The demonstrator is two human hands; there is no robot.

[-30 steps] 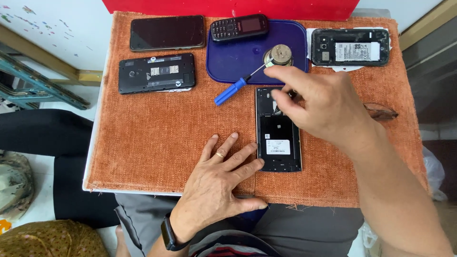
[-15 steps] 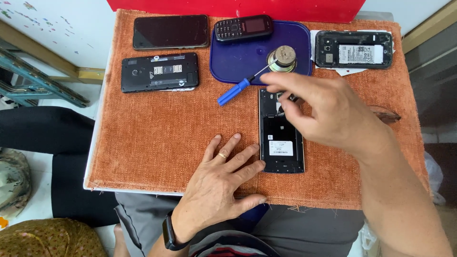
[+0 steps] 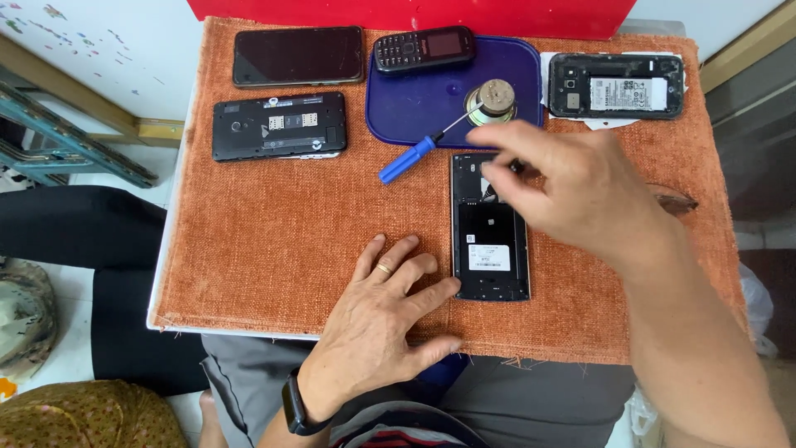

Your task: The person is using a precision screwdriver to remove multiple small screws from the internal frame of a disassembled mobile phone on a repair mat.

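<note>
While two dark phones [image 3: 279,126] lie toward the far-left corner of the orange cloth [image 3: 257,241], the left hand [image 3: 385,323] rests flat and released near the front edge, fingertips touching the opened phone [image 3: 490,249]; the right hand [image 3: 580,195] pinches something small over its top end, near the blue screwdriver [image 3: 410,158].

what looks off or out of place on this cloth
Three phones lie with backs removed: one under the right hand, one at left, one at top right. The blue screwdriver lies askew, half off the blue tray. The cloth's front edge is frayed.
</note>
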